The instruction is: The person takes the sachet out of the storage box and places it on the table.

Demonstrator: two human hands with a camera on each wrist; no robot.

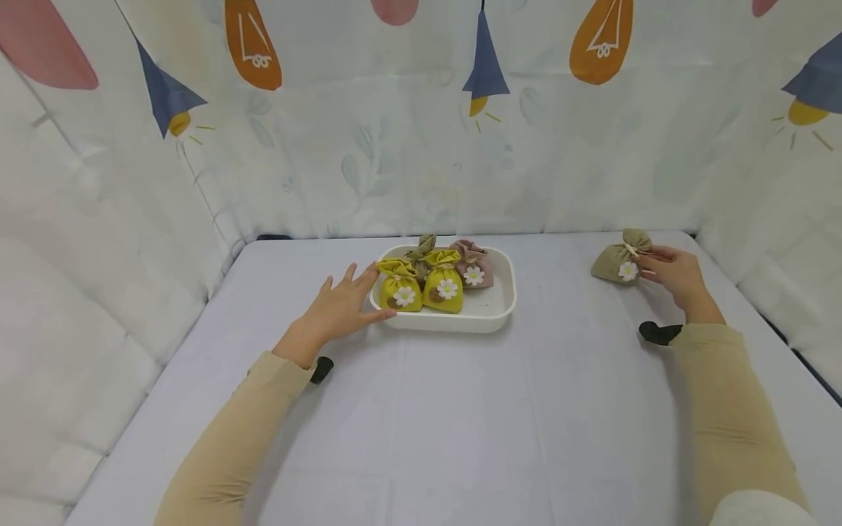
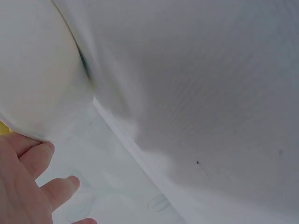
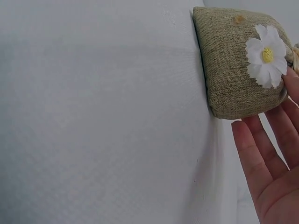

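Note:
At the left end of a white tray [image 1: 490, 321] my left hand [image 1: 338, 307] spreads its fingers, with thumb and index finger at the rim. The left wrist view shows fingertips against the tray's edge [image 2: 37, 135]. Inside the tray sit two yellow drawstring pouches [image 1: 442, 281] with white flowers, a pinkish pouch [image 1: 475, 270] and an olive pouch [image 1: 421, 256] partly hidden behind. Far to the right, my right hand [image 1: 677, 277] pinches a greenish-beige drawstring pouch [image 1: 615, 264] near its tied neck. Its base meets the tablecloth, and a white flower [image 3: 267, 56] decorates its front.
A white cloth covers the table [image 1: 460, 424]. Behind it hangs a pale curtain [image 1: 421, 168] printed with lamps and bulbs, with more curtain along both sides. Dark strap ends [image 1: 658, 334] show by each wrist.

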